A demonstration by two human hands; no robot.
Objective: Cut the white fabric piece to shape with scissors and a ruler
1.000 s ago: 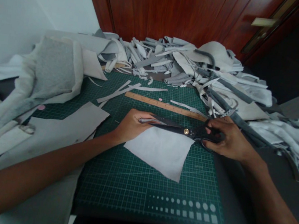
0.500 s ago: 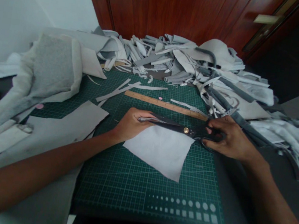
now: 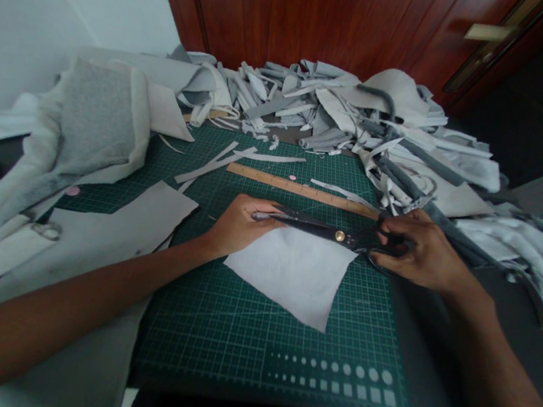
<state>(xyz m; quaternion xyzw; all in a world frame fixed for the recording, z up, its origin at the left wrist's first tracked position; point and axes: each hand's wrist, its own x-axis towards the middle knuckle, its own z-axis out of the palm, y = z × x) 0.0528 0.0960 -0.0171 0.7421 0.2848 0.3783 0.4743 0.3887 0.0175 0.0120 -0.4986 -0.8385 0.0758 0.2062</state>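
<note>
A pale grey fabric piece (image 3: 294,274) lies flat on the green cutting mat (image 3: 252,342). My right hand (image 3: 421,251) is closed round the handles of black scissors (image 3: 328,228), whose blades lie along the fabric's far edge and point left. My left hand (image 3: 241,223) rests on the fabric's far left corner with its fingers curled and pinching the edge at the blade tips. A wooden ruler (image 3: 301,189) lies just beyond the scissors.
A heap of grey and white fabric strips and offcuts (image 3: 345,113) fills the back and right of the table. Folded grey fabric (image 3: 94,118) and a larger flat piece (image 3: 122,223) lie at the left. A dark wooden door (image 3: 328,16) stands behind.
Almost nothing has moved; the view has shifted slightly and the scissors and both hands stay at the fabric's far edge.
</note>
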